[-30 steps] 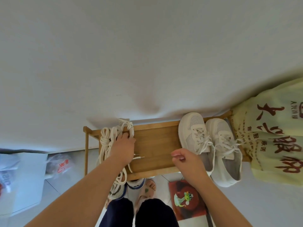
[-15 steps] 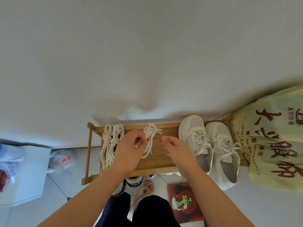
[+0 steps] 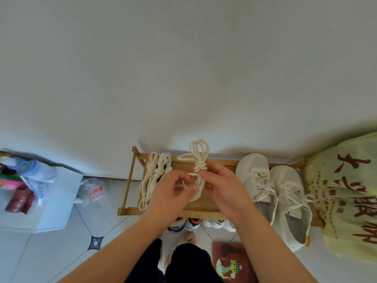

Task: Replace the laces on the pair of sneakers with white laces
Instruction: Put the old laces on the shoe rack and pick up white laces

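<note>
Partly hidden, knotted lace bundle (image 3: 200, 158) pinched by left hand (image 3: 169, 198), right hand (image 3: 224, 189)

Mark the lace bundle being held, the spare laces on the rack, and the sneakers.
held lace bundle (image 3: 201, 166), head view, on its knot.
spare laces (image 3: 152, 167), head view, on their knotted part.
sneakers (image 3: 252, 162), head view, on one shoe's mesh toe.

Single head-worn wide-angle view, steeply downward, close above a wooden rack (image 3: 204, 207) against a wall (image 3: 183, 68).
</note>
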Demonstrator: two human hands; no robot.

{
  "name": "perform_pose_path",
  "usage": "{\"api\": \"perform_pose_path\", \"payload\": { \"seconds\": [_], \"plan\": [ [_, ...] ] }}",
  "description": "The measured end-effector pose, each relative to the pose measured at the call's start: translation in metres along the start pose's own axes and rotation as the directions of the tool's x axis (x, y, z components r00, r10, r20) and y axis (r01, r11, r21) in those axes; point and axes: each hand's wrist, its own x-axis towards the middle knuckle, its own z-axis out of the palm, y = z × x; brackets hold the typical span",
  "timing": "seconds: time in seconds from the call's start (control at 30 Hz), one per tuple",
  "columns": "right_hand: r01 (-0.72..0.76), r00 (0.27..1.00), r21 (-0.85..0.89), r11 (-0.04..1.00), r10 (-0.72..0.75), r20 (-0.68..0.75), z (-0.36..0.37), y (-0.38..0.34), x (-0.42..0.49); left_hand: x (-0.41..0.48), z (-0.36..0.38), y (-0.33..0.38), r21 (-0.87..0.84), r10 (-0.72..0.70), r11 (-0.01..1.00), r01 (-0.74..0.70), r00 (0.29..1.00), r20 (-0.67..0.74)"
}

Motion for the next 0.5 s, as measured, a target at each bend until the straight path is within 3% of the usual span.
{"api": "perform_pose_path", "payload": {
  "seconds": [0.23,0.5],
  "plan": [
    [0.043,0.996,-0.214,0.976,-0.026,0.083,0.032,0.008,-0.004,-0.017,-0.025,0.011,-0.036,0.081,0.994,-0.103,0.922,-0.379],
    [0.106,0.985,-0.379,0.919,-0.044,0.170,0.081,0.020,-0.019,-0.057,-0.071,0.006,0.003,0.093,0.995,-0.099,0.919,-0.382]
  ]
}}
